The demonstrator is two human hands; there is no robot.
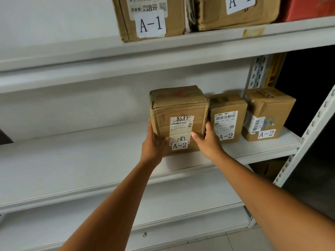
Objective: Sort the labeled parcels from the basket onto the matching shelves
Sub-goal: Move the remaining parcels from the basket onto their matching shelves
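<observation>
parcel (178, 105), label (180, 126) edges under l hand (154, 140), r hand (206, 140)

- We see the held parcel (178, 113) as matt brown cardboard, creased, with glossy clear tape over its white paper label (181, 124).
- At 3 o'clock, the neighbouring parcel (227, 109) looks the same cardboard.
- The shelf (72, 154) reads to us as smooth, matt, pale-painted metal.
- At 3 o'clock the upright (311, 127) is punched painted metal.
- At 1 o'clock, a red package (308, 8) looks smooth to us.
</observation>
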